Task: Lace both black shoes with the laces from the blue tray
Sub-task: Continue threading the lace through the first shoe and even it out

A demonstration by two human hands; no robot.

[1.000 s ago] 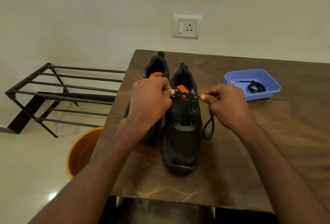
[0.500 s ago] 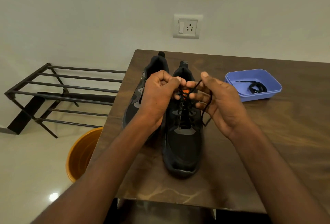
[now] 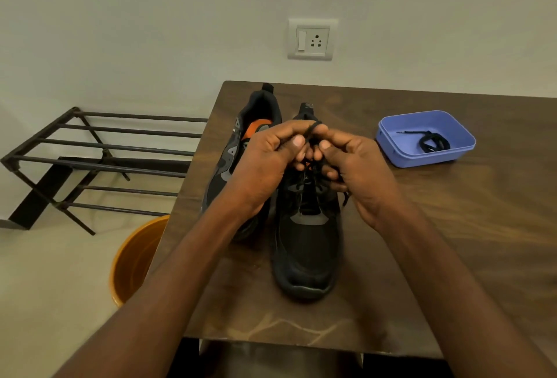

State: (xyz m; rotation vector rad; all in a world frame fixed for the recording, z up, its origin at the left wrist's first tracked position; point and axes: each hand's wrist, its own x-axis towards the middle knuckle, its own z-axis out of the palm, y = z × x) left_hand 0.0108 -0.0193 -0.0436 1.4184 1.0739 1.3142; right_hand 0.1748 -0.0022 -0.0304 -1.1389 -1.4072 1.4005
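Observation:
Two black shoes stand side by side on the wooden table (image 3: 452,257), toes toward me. The right shoe (image 3: 307,245) has a black lace (image 3: 310,129) threaded up its eyelets. Over its tongue my left hand (image 3: 265,163) and my right hand (image 3: 355,166) meet, both pinching the lace ends, with a loop of lace over a finger. The left shoe (image 3: 241,148), with an orange insole, is partly hidden behind my left hand. A blue tray (image 3: 391,148) at the right holds a second coiled black lace (image 3: 432,142).
A black metal shoe rack (image 3: 99,154) stands on the floor to the left. An orange bucket (image 3: 132,260) sits on the floor beside the table's left edge. A wall socket (image 3: 311,39) is above the table.
My hands came together from apart and rose over the right shoe's tongue. The lace ends were drawn in between them, and a loop now lies over a finger.

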